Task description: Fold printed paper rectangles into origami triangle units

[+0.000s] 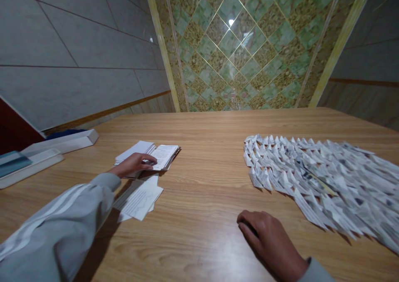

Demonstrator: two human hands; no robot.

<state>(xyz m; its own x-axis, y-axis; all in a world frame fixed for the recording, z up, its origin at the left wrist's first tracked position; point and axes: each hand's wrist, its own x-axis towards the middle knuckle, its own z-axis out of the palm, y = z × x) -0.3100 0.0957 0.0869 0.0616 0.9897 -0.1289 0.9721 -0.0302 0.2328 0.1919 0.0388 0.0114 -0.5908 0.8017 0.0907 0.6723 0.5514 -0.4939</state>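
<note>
Left hand [134, 164] reaches out, fingers resting flat on a small stack of white printed paper slips [157, 155] at the left of the light wood-grain surface [205, 165]. Fingers lie loosely together on top, touching but not clamped on anything; no slip looks pinched or lifted yet. Grey sleeve w/ white stripes [62, 224] covers the arm.

Right hand [271, 242] sits palm-down on the bare wood near the front edge, fingers curled loosely, holding nothing as far as I can see (underside hidden, so can't fully rule out smth under the palm).

A few loose white printed sheets [139, 199] lie just beside the stack, nearer the person, partly under the left forearm.

Right side: a big spread of small folded white-and-grey printed paper pieces [311, 178], overlapping in rows like scales, running off the right edge of the view. Well apart from the flat stack.

Progress, judging by layout only: lots of folded pieces already laid out, flat stack is small by comparison, so prob. most of the folding is done and a modest remainder left. Exact count can't tell.

Far left: white flat boxes or books [46, 153] by the surface edge, one w/ a blue-grey top. Tiled wall behind.
</note>
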